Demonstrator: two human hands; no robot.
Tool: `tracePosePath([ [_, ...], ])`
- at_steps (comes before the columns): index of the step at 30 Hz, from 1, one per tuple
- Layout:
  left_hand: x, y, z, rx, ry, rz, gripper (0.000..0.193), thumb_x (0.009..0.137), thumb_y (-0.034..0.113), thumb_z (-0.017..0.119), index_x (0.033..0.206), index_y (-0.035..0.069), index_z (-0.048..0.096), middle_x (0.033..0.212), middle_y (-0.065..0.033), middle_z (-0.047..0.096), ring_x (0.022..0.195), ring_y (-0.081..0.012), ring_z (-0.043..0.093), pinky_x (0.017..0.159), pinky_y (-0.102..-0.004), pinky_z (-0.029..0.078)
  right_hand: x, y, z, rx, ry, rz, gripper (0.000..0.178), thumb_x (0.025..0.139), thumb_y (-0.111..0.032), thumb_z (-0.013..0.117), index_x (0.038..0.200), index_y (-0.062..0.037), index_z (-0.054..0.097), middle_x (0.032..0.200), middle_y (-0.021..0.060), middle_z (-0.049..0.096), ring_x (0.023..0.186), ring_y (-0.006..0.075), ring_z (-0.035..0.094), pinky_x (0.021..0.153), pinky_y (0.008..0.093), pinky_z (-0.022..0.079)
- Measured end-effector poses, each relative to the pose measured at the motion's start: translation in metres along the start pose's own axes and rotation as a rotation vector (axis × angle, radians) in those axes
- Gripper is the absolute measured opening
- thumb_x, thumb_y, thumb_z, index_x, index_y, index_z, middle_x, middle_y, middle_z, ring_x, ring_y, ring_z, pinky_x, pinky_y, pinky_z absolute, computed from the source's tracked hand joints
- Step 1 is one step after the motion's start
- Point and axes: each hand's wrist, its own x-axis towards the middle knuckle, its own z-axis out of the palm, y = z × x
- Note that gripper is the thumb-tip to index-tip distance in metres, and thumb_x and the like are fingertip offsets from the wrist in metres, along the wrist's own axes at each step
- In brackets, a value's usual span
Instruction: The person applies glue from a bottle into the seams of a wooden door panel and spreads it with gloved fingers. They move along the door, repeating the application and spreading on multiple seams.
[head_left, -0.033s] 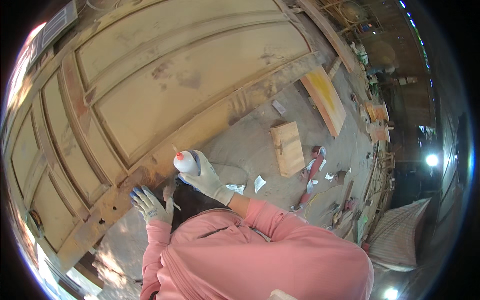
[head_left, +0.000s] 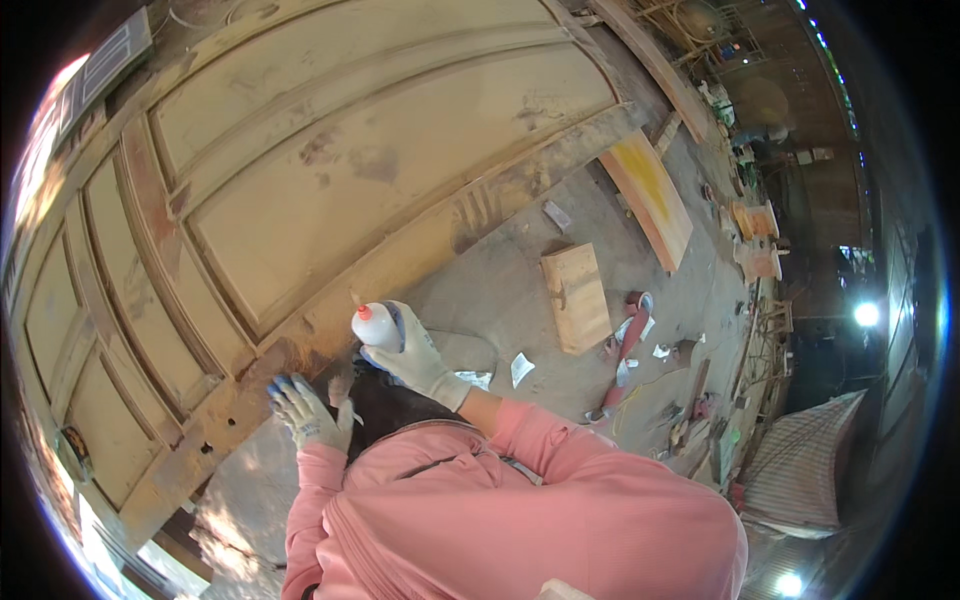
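My right hand (head_left: 415,355), in a white glove with a blue-grey palm, grips a white squeeze bottle (head_left: 375,326) with a red nozzle. The bottle is held tilted over the near edge of a large panelled wooden door (head_left: 290,210). My left hand (head_left: 308,412), gloved likewise, has its fingers stretched over the door's edge. What looks like a small brush (head_left: 340,388) is tucked between that hand's thumb and fingers, its bristle end up and its lower part hidden. Dark smudges and brown patches mark the door's surface.
On the grey floor to the right lie a wooden block (head_left: 575,298), a board with a yellow patch (head_left: 652,200), a roll of reddish sandpaper (head_left: 632,330) and paper scraps (head_left: 521,368). A striped sack (head_left: 805,465) stands at the far right.
My left hand has shifted slightly right with the brush, its thumb now closer to it. The bottle has barely moved. The whole view has shifted a little.
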Motion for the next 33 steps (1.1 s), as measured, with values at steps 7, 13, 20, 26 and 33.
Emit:
tracePosePath([
  [7, 0.011, 0.009, -0.036, -0.348, -0.019, 0.396, 0.054, 0.095, 0.028, 0.060, 0.142, 0.003, 0.052, 0.139, -0.0210, 0.056, 0.132, -0.0402, 0.050, 0.112, -0.0494, 0.038, 0.013, 0.006, -0.030, 0.235, 0.111, 0.044, 0.064, 0.083, -0.013, 0.081, 0.135, -0.0021, 0.046, 0.124, 0.0134, 0.055, 0.113, 0.0230, 0.057, 0.099, 0.0369, 0.048],
  [13, 0.002, -0.015, -0.080, -0.445, 0.059, 0.041, 0.032, 0.092, 0.014, 0.061, 0.123, 0.009, 0.067, 0.113, -0.0142, 0.071, 0.105, -0.0346, 0.067, 0.090, -0.0419, 0.053, 0.042, 0.018, -0.013, 0.233, 0.120, 0.013, 0.068, 0.083, -0.007, 0.080, 0.139, -0.0006, 0.043, 0.126, 0.0136, 0.056, 0.114, 0.0226, 0.059, 0.100, 0.0371, 0.049],
  [20, -0.054, -0.084, -0.067, -0.543, 0.255, -0.316, 0.023, 0.096, 0.024, 0.065, 0.108, 0.006, 0.072, 0.086, -0.0109, 0.073, 0.073, -0.0226, 0.071, 0.067, -0.0350, 0.055, 0.061, 0.004, 0.011, 0.268, -0.059, 0.047, 0.063, 0.082, -0.005, 0.081, 0.135, -0.0013, 0.047, 0.123, 0.0112, 0.057, 0.112, 0.0211, 0.059, 0.098, 0.0357, 0.051],
  [26, -0.102, -0.137, -0.095, -0.693, 0.405, -0.755, 0.043, 0.104, 0.038, 0.055, 0.084, 0.005, 0.076, 0.064, -0.0052, 0.067, 0.054, -0.0111, 0.058, 0.055, -0.0319, 0.047, 0.071, -0.005, 0.028, 0.189, -0.088, -0.101, 0.062, 0.082, -0.003, 0.081, 0.134, -0.0026, 0.048, 0.127, 0.0101, 0.053, 0.116, 0.0204, 0.056, 0.100, 0.0347, 0.049],
  [33, -0.131, -0.228, -0.117, -0.474, 0.666, -0.791, 0.046, 0.106, 0.041, 0.044, 0.101, 0.010, 0.077, 0.088, -0.0130, 0.074, 0.079, -0.0292, 0.071, 0.077, -0.0371, 0.053, 0.077, -0.017, 0.045, -0.016, -0.003, -0.214, 0.069, 0.077, -0.006, 0.086, 0.136, -0.0011, 0.049, 0.130, 0.0136, 0.050, 0.121, 0.0274, 0.052, 0.107, 0.0396, 0.043],
])
